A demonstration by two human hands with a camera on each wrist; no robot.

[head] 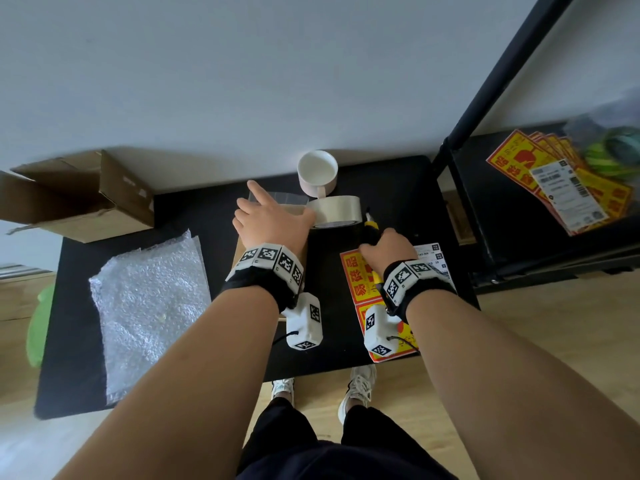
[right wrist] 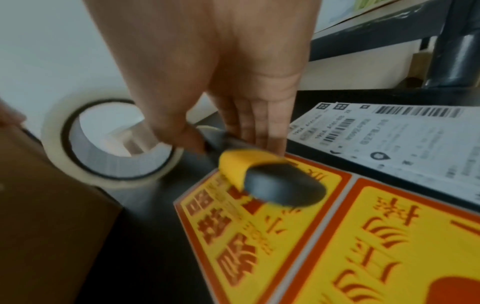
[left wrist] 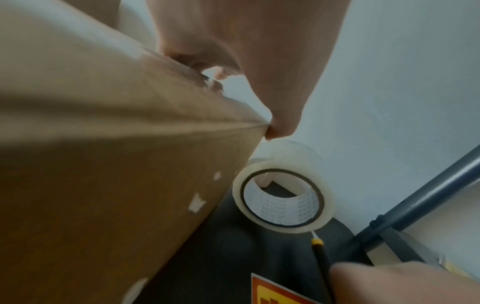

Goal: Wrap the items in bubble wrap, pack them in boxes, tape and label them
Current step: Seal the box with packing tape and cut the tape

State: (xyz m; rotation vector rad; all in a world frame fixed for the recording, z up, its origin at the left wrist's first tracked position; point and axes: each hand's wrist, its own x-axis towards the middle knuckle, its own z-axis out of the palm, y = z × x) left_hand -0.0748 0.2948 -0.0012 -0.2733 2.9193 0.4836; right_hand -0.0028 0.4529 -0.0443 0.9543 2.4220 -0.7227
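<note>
on the black table (head: 388, 174), left hand (head: 273, 220) lies flat with straight fingers on the box (left wrist: 109, 164), thumb at its right edge beside the tape roll (head: 334, 211); right hand (head: 388, 245) grips the knife (right wrist: 262, 174) over the yellow labels (right wrist: 337, 246); bare tabletop separates box and labels

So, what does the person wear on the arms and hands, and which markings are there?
Both forearms are bare, with no sleeves and no gloves. The left wrist and the right wrist each carry a black band with a ring of white blocks printed with black square code patterns. Under each band hangs a white box with the same patterns, and, each with a thin black cable.
</note>
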